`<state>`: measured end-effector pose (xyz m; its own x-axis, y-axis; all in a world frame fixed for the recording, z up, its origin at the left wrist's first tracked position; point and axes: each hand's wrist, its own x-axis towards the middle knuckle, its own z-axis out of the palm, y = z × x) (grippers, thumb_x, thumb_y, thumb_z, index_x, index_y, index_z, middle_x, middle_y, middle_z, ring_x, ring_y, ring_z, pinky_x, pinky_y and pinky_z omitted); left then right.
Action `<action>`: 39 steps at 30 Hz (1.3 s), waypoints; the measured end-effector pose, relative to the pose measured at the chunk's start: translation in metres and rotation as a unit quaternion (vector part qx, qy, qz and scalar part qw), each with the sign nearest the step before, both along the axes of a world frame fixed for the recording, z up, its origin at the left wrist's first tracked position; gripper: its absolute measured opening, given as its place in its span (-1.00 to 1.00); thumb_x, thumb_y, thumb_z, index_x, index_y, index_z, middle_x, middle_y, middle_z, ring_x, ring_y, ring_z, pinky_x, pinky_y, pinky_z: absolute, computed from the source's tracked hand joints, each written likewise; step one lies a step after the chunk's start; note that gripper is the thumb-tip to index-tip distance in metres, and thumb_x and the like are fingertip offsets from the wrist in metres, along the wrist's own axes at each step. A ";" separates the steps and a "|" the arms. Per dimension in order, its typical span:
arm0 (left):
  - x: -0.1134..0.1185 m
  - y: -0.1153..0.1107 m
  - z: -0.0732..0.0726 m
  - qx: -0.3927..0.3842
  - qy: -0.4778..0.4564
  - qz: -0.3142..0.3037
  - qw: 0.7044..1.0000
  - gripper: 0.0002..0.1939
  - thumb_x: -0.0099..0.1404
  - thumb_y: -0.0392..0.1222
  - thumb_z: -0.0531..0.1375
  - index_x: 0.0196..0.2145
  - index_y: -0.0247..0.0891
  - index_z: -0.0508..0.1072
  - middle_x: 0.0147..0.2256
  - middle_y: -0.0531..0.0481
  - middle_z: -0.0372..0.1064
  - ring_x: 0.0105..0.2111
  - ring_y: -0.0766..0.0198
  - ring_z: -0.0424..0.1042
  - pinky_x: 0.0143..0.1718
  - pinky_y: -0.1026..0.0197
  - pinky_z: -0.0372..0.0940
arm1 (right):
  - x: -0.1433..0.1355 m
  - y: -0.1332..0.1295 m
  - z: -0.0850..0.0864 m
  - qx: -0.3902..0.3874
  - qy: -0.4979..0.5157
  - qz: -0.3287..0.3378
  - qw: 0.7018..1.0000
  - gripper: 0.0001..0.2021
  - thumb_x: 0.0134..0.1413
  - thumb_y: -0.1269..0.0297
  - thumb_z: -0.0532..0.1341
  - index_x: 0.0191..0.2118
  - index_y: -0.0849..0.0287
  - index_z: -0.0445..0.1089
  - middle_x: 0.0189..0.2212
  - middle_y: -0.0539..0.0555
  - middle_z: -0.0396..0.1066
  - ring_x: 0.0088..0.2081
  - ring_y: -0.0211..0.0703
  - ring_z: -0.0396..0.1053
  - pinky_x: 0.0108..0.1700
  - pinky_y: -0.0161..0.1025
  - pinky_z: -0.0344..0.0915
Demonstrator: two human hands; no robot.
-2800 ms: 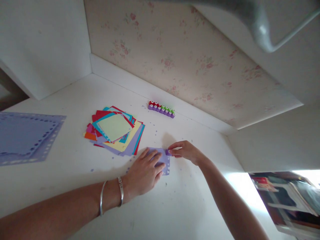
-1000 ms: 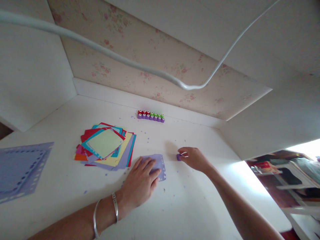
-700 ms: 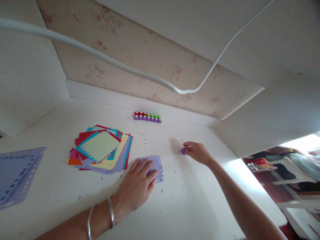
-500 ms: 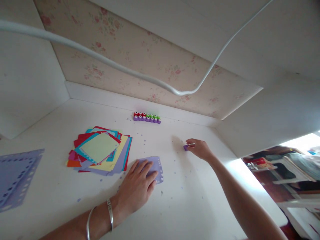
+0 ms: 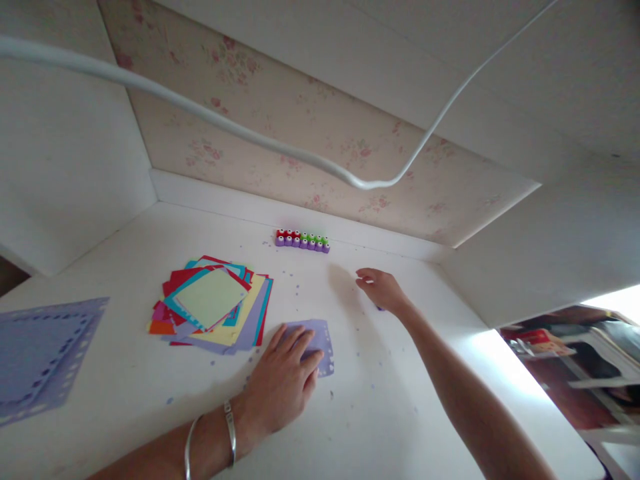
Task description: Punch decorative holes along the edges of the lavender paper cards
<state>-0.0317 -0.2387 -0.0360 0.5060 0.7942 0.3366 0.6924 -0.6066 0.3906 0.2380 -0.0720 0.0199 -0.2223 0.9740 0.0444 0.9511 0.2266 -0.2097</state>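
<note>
My left hand lies flat with its fingers spread on a small purple paper that has punched holes along its right edge. My right hand is above the white table, fingers apart and curved, holding nothing. A small purple punch stands on the table, mostly hidden behind my right wrist. Beyond the hands, a double row of small punches in red, green and purple stands by the back edge. A pile of coloured paper squares lies to the left of the purple paper.
Larger purple sheets with punched borders lie at the far left. Tiny paper bits are scattered on the white table. A white cable hangs across the view. Shelves with various items show at the right.
My right hand has let go of the purple punch and moved left, toward the row of punches. My left hand stays on the purple paper. The view has shifted slightly.
</note>
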 end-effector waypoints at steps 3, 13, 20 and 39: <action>-0.002 0.000 0.001 -0.005 0.005 -0.024 1.000 -0.69 0.33 -0.20 0.09 0.02 -0.11 0.39 0.15 -0.07 0.23 0.18 0.07 0.14 0.26 -0.22 -0.16 | -0.032 0.030 -0.009 0.010 0.006 0.022 1.000 -0.58 0.16 0.29 0.09 0.14 0.15 0.29 0.11 0.13 0.33 -0.03 -0.13 0.42 0.05 -0.21 0.29; -0.004 0.004 -0.001 -0.016 -0.019 -0.052 0.998 -0.68 0.24 -0.43 0.05 -0.11 -0.20 0.43 0.04 -0.06 0.31 0.13 0.11 0.18 0.27 -0.13 -0.13 | -0.071 0.091 -0.026 0.007 -0.019 0.054 0.998 -0.55 0.18 0.45 0.05 0.19 0.20 0.23 0.18 0.18 0.23 0.16 -0.01 0.22 0.18 -0.15 0.12; 0.001 0.002 0.006 -0.023 -0.011 -0.020 0.999 -0.63 0.31 -0.05 0.13 0.03 -0.22 0.33 -0.07 -0.13 0.32 0.01 0.02 0.25 0.19 -0.20 -0.02 | -0.065 0.085 -0.026 0.024 -0.011 0.049 0.998 -0.71 0.21 0.27 0.12 0.03 0.14 0.34 0.05 0.14 0.36 -0.01 -0.02 0.35 0.04 -0.16 0.21; -0.010 0.014 0.011 0.034 0.112 0.005 0.993 -0.72 0.30 -0.48 -0.01 -0.18 -0.23 0.40 -0.16 -0.08 0.38 -0.28 0.16 0.39 -0.27 0.10 0.35 | -0.049 -0.090 -0.033 -0.148 0.552 -0.080 0.817 -0.69 0.11 -0.03 0.19 -0.15 0.06 0.26 -0.13 0.09 0.45 -0.29 -0.15 0.50 -0.19 -0.12 0.44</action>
